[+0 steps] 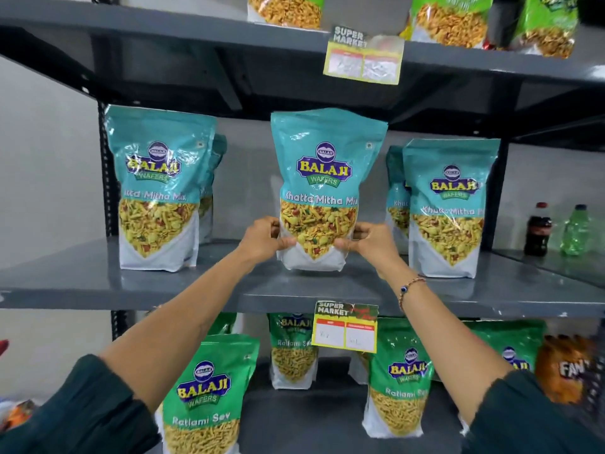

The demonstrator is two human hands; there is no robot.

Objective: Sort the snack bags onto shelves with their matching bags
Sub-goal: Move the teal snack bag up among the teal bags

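A grey metal shelving unit (98, 276) fills the view, with 3 levels showing. On the middle shelf (196, 299) stand teal Khatta Mitha Mix bags: 1 at the left (157, 188) with another partly hidden behind it, 1 at the right (448, 208) with another behind its left side, and 1 in the centre. The centre bag (324, 178) stands upright with its base touching the shelf, well apart from its neighbours on both sides. Both hands grip it low down. The left hand (265, 239) wraps its left edge, thumb on the front and fingers curled behind. The right hand (366, 242) does the same on the right edge, thumb pressed on the front panel, fingers pinching the bag. A beaded bracelet (409, 288) sits on the right wrist.

The lower shelf carries green Ratlami Sev bags (206, 394), and an orange pack (563, 368) stands at the far right. The top shelf holds lighter green snack bags (451, 21). A yellow price tag (345, 327) hangs from the middle shelf's front edge, another (363, 55) from the top shelf. Far right, a dark cola bottle (538, 229) and a green bottle (576, 231) stand side by side.
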